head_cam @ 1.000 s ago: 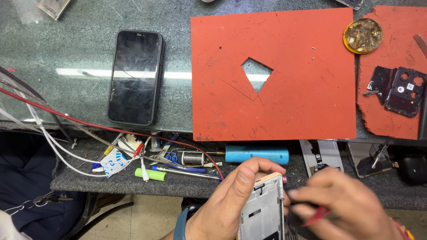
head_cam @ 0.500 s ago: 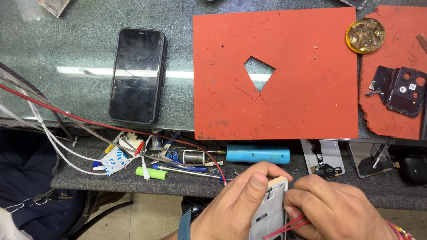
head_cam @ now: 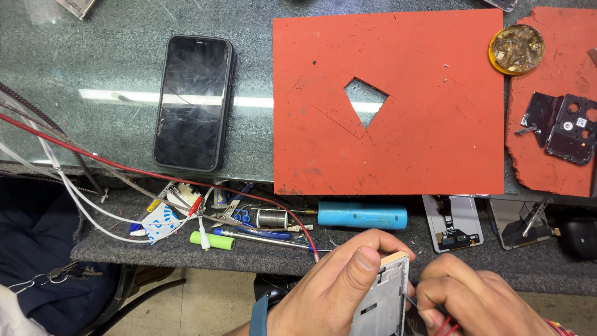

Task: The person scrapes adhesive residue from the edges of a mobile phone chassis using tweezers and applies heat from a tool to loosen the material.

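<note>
At the bottom edge of the view my left hand (head_cam: 333, 289) grips an opened phone frame (head_cam: 380, 298), white and silvery, held upright on its long edge. My right hand (head_cam: 476, 298) is beside it, fingers pinched on a thin tool with a red part (head_cam: 443, 322) whose tip touches the frame's right side. Both hands are below the grey shelf edge, close to my body.
A black phone with a cracked screen (head_cam: 194, 102) lies on the green stone counter. A red mat with a cut-out hole (head_cam: 388, 99), a second red mat with black phone parts (head_cam: 563, 127), a yellow tin (head_cam: 516, 48), a blue cylindrical tool (head_cam: 362, 216), wires and small tools (head_cam: 205, 218) lie around.
Both hands have sunk lower and to the right with the phone frame. My right hand has closed in on the frame's side with the thin tool.
</note>
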